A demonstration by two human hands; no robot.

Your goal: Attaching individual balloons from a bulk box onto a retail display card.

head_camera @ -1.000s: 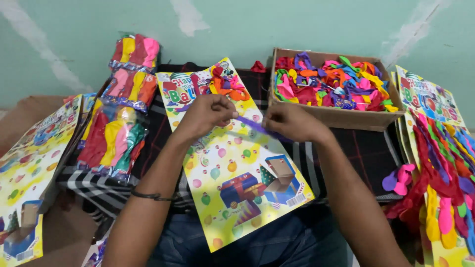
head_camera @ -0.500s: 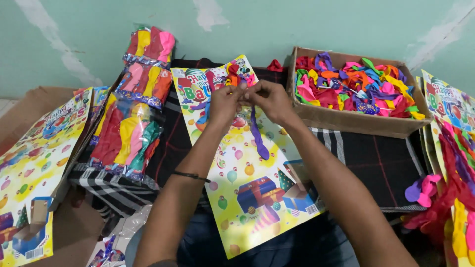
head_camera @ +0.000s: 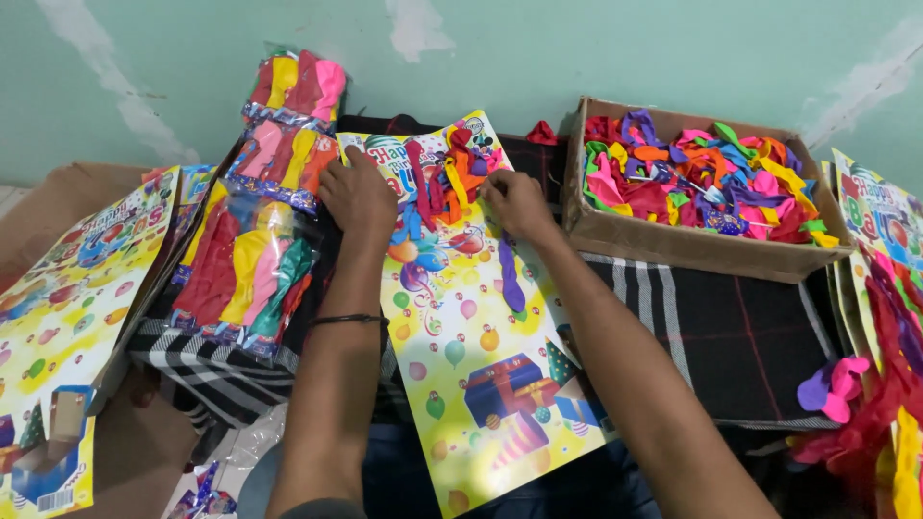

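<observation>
Seen from the head camera, a bright printed card (head_camera: 481,356) lies across the person's lap, its top edge pointing away towards a green wall. All places below are given relative to this card. The left hand (head_camera: 358,197) presses flat on its upper left corner, fingers spread, holding nothing. The right hand (head_camera: 517,204) sits near the upper middle, fingertips pinched narrowly on a cluster of uninflated balloons (head_camera: 444,183) fixed in a row across the top. One purple balloon (head_camera: 511,274) hangs loose just below that hand.

The balloons look soft, light and stretchy, likely best taken by the neck; the card seems thin and bendy, so it needs a flat hand to steady it.

Left of the card lie packs (head_camera: 252,252) of balloons in clear wrap, and further left another printed card (head_camera: 58,317). To the right, a cardboard box (head_camera: 692,245) brims with loose balloons, touching the dark striped cloth (head_camera: 731,336) beneath. More filled cards (head_camera: 889,279) crowd the far right edge.
</observation>
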